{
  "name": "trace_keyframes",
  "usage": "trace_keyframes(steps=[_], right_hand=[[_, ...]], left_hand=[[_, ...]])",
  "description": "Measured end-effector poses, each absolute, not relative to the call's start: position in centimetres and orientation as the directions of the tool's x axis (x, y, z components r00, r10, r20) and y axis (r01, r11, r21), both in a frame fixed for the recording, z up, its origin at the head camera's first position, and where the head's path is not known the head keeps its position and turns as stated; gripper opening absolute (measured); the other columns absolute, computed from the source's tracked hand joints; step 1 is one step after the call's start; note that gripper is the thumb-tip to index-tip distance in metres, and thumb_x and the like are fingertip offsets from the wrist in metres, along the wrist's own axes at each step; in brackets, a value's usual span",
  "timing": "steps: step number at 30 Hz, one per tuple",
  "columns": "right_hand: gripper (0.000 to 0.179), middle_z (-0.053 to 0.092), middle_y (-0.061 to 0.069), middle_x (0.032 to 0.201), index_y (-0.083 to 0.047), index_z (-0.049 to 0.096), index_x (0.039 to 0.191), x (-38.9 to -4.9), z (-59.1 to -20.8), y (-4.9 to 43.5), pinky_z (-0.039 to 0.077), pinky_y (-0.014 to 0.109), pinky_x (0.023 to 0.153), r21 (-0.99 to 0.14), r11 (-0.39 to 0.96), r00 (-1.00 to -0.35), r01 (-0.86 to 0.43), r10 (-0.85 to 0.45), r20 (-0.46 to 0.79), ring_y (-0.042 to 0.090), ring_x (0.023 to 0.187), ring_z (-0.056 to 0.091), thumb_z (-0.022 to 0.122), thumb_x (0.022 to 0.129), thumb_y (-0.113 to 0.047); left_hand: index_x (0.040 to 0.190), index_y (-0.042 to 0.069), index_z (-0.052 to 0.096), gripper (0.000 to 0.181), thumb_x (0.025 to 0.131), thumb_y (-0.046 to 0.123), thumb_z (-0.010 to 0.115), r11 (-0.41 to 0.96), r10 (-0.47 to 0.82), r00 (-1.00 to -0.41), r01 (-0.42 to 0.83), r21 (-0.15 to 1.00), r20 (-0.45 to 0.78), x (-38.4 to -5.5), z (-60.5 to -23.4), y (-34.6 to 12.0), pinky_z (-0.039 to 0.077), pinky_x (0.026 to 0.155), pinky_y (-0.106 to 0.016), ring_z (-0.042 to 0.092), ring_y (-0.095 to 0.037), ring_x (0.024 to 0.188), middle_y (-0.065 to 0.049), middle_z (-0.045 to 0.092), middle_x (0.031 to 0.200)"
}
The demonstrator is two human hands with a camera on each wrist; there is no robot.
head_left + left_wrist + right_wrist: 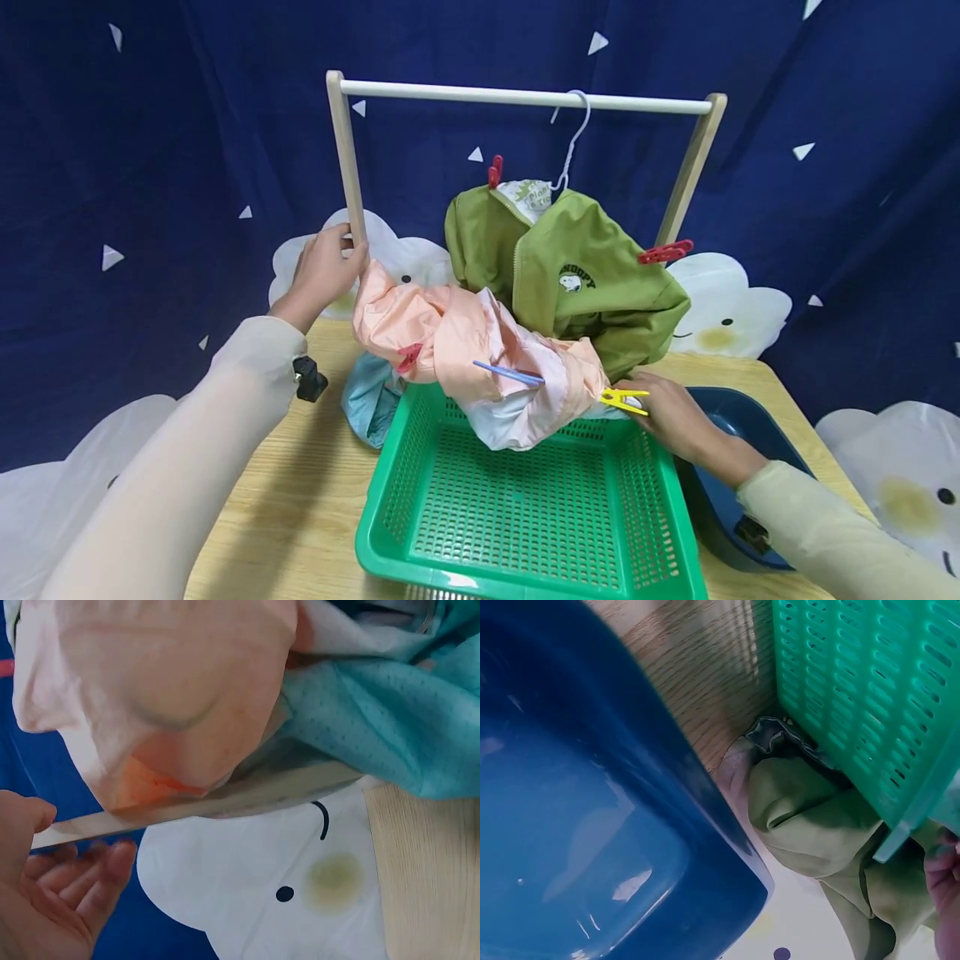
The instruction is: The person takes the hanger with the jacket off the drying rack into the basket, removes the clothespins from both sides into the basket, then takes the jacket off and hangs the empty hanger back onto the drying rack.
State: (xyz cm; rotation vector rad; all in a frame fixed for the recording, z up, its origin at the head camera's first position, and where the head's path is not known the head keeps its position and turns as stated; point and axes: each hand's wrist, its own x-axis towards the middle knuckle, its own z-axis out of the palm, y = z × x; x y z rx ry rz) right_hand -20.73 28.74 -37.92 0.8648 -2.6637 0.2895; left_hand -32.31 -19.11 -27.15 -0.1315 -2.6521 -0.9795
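Observation:
My left hand [326, 267] grips the wooden left post [82, 826] of a small clothes rack, its thumb on one side and fingers on the other. Just below it, a crumpled peach jacket [420, 321] overlaps the back of a green mesh basket [435, 575]. A red clothespin [408, 357], a blue hanger hook [506, 372] and a yellow clothespin [624, 401] show on the jacket. My right hand [675, 417] is by the basket's back right corner, beside the yellow clothespin; I cannot tell what its partly hidden fingers hold. A green jacket [607, 275] hangs behind on a white hanger [573, 142].
The rack's white rod [465, 93] spans above. Red clothespins [666, 252] clip the green jacket. A dark blue bin [592, 825] stands right of the basket on the wooden table [270, 475]. Teal cloth [390, 720] lies between the basket and left post. A navy curtain [262, 50] hangs behind.

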Motion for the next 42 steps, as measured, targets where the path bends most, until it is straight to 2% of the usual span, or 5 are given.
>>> trace_keyframes(steps=[6,12,25,31,42], right_hand=[[0.022,0.071,0.004,0.092,-0.007,0.076,0.109,-20.8,-37.9,28.6,0.056,0.04,0.071,-0.123,0.81,-0.791,-0.574,-0.509,0.341,0.019,0.083,0.066,0.075,0.087,-0.004],[0.018,0.073,0.007,0.093,-0.006,0.076,0.105,-20.9,-37.8,28.6,0.057,0.043,0.072,-0.147,0.817,-0.805,-0.558,-0.489,0.337,0.024,0.084,0.069,0.076,0.087,-0.005],[0.01,0.073,0.002,0.084,-0.006,0.076,0.1,-20.9,-37.5,29.1,0.045,0.024,0.058,-0.279,0.826,-0.863,-0.49,-0.416,0.287,0.001,0.063,0.052,0.073,0.091,-0.009],[0.01,0.066,-0.002,0.069,-0.004,0.076,0.099,-20.9,-37.4,29.0,0.036,0.021,0.049,-0.32,0.822,-0.878,-0.471,-0.401,0.262,0.0,0.05,0.038,0.072,0.093,-0.01],[0.01,0.072,0.002,0.089,-0.009,0.073,0.102,-19.8,-36.5,29.4,0.044,0.023,0.063,-0.451,0.793,-0.911,-0.41,-0.332,0.244,0.006,0.07,0.053,0.069,0.094,-0.005]], left_hand=[[0.149,0.011,0.046,0.051,0.1,0.025,0.047,0.762,-0.071,-0.918,0.202,0.615,0.389,-30.4,-27.2,-19.2,0.049,0.093,-0.054,0.063,-0.037,0.122,-0.016,0.058,0.144],[0.107,0.006,0.063,0.023,0.098,0.022,0.049,0.79,-0.095,-0.846,0.257,0.557,0.525,-28.0,-27.4,-18.5,0.048,0.08,-0.053,0.065,-0.036,0.101,-0.016,0.069,0.108],[0.123,0.008,0.069,0.036,0.088,0.015,0.067,0.757,0.532,-0.752,0.628,0.177,0.39,-24.5,-29.6,-16.3,0.04,0.104,-0.061,0.055,-0.036,0.128,-0.013,0.069,0.128],[0.107,0.007,0.075,0.02,0.086,0.006,0.077,0.749,0.592,-0.682,0.662,0.019,0.429,-25.2,-30.8,-15.9,0.053,0.086,-0.047,0.069,-0.029,0.099,-0.008,0.077,0.103],[0.101,0.01,0.077,0.01,0.094,0.009,0.069,0.76,0.514,-0.75,0.623,0.184,0.417,-24.1,-30.8,-15.6,0.057,0.074,-0.045,0.071,-0.024,0.085,-0.003,0.078,0.098]])
